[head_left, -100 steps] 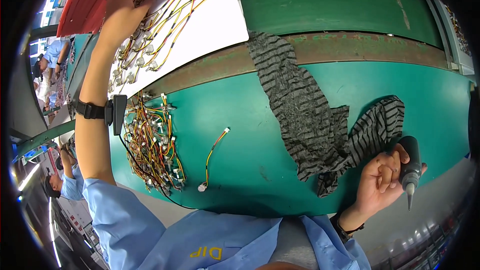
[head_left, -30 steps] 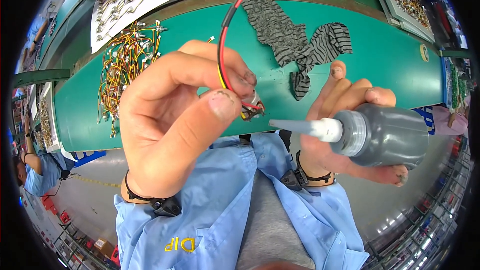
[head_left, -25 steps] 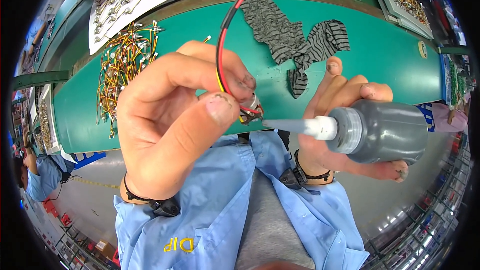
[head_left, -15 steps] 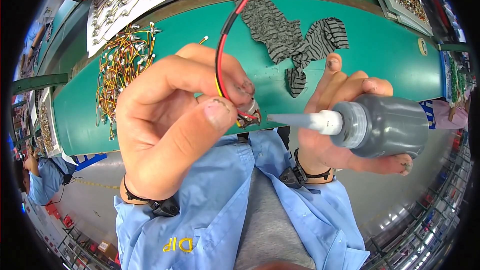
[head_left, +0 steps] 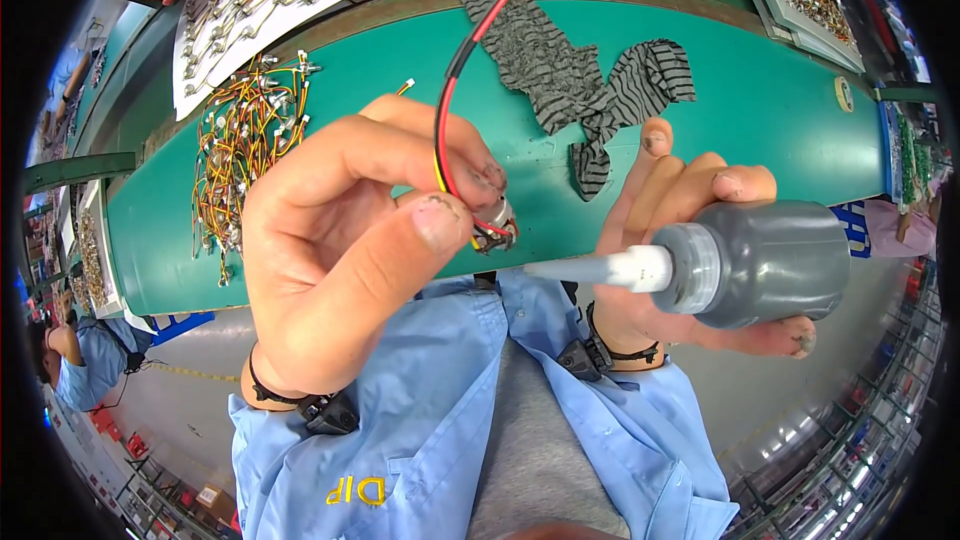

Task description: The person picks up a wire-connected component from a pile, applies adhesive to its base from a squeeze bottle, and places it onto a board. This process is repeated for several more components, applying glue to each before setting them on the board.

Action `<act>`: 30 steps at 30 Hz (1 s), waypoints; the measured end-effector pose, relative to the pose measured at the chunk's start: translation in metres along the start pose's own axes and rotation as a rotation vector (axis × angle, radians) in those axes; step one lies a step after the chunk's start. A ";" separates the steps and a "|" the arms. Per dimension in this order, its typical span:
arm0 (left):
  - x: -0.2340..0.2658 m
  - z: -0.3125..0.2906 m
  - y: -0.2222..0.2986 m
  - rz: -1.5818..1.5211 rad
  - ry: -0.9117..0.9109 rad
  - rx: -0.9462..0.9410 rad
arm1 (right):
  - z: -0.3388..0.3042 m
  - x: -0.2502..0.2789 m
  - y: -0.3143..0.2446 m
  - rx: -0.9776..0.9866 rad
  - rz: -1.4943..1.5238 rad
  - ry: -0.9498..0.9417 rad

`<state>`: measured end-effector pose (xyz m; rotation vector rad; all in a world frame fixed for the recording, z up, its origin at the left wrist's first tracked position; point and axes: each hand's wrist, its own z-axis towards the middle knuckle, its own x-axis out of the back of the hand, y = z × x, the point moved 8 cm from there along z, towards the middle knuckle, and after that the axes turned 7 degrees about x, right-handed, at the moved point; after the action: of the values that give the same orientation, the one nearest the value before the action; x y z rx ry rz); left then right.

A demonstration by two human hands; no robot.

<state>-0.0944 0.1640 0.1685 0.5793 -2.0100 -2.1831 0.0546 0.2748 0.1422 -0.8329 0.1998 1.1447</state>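
Pinched between the thumb and fingers of my left hand (head_left: 340, 250) is a small wired metal part (head_left: 498, 230). Red, black and yellow wires (head_left: 457, 70) rise from it past the thumb, with a black sleeve partway along. My right hand (head_left: 665, 190) grips a squeeze bottle (head_left: 785, 260) of dark grey fluid, lying sideways between thumb and fingers. Its tapered nozzle (head_left: 575, 270) points left, its tip just below and right of the metal part, apart from it. Dark smudges mark the fingertips of both hands.
A tangled heap of wired parts (head_left: 240, 145) lies on the green table (head_left: 770, 130) at left. Behind it, a white board (head_left: 300, 0) carries rows of similar parts. A striped grey cloth (head_left: 560, 65) lies at the back middle, a tape roll (head_left: 844, 93) at right. Another person (head_left: 90, 360) is at far left.
The bottle has moved slightly left and down, so its nozzle tip now sits lower than the metal part. My left hand has hardly moved and keeps its pinch.
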 end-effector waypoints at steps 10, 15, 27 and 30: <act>-0.001 0.004 -0.005 -0.047 -0.004 0.036 | -0.009 0.010 0.007 0.017 -0.016 0.225; 0.001 0.004 -0.006 -0.025 0.004 0.026 | -0.010 0.014 0.008 -0.019 -0.054 0.309; -0.001 0.002 -0.007 -0.038 -0.016 0.043 | -0.012 0.011 0.009 0.016 0.116 0.433; -0.003 0.001 -0.006 -0.035 -0.016 0.044 | -0.013 0.014 0.012 -0.015 0.066 0.489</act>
<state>-0.0911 0.1669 0.1637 0.6086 -2.0766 -2.1749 0.0542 0.2778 0.1198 -1.1180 0.6261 0.9882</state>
